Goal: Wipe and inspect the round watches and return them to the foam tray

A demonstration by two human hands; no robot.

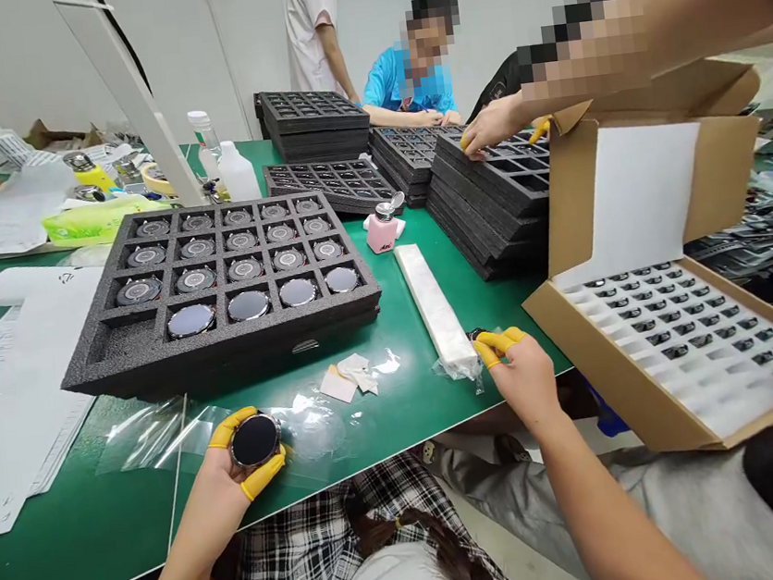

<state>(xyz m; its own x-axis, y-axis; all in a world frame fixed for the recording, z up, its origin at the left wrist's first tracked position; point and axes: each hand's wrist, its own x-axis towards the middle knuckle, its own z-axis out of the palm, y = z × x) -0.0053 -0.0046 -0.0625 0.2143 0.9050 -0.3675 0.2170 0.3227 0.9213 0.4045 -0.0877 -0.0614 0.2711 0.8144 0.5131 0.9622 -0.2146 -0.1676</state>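
Along the near edge of the green table (55, 570), in the head view, the left hand (221, 481) pinches a round watch (255, 440) by its rim between yellow-covered fingers, face up, just inside the edge. The right hand (528, 381) has its fingertips drawn together beside a small dark piece (476, 335) at the near end of a white strip (434, 303); whether it grips the piece I cannot tell. The watch has smooth black glass and a shiny rim; the foam tray (260, 344) beyond is matte, thick and square-celled (its nearest row of watches shows glass faces). Crinkled clear film (159, 437) and torn paper scraps (347, 378) lie between the hands, which are well apart; a cardboard box (621, 384) bounds the right side.
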